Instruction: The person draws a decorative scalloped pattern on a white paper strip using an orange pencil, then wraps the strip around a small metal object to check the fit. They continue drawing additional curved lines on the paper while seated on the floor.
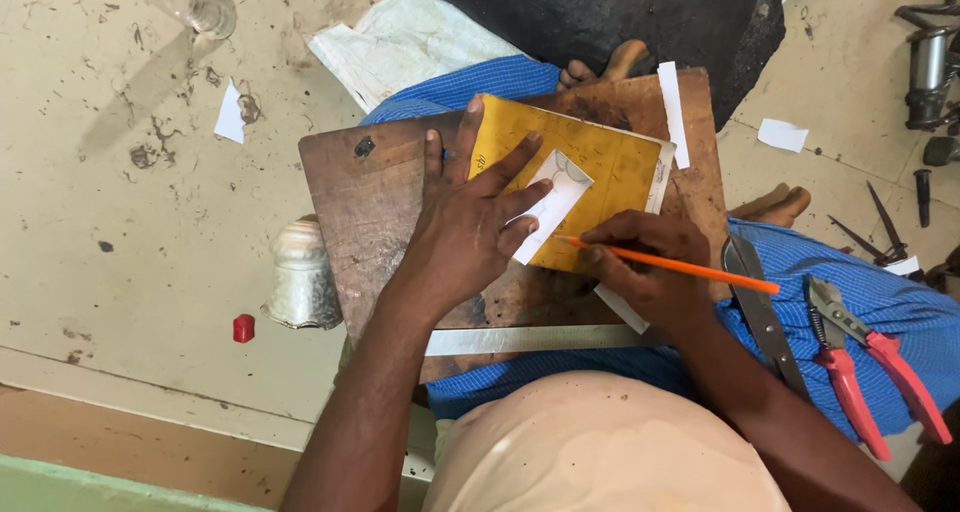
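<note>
A dark wooden board [365,207] rests on my lap, over blue cloth. On it lies a yellow sheet [610,172] with a small white paper piece [555,197] on top. My left hand [470,227] presses flat on the white piece and the yellow sheet, fingers spread. My right hand [650,267] grips an orange pencil [690,269], its tip touching the yellow sheet at the lower edge of the white piece.
A metal ruler [520,339] lies along the board's near edge. Red-handled snips [865,362] and a metal blade [760,312] rest on my right thigh. A silver pot [300,277], red cap [243,328], plastic bottle [185,0], paper scraps and dark tools [880,234] are on the floor.
</note>
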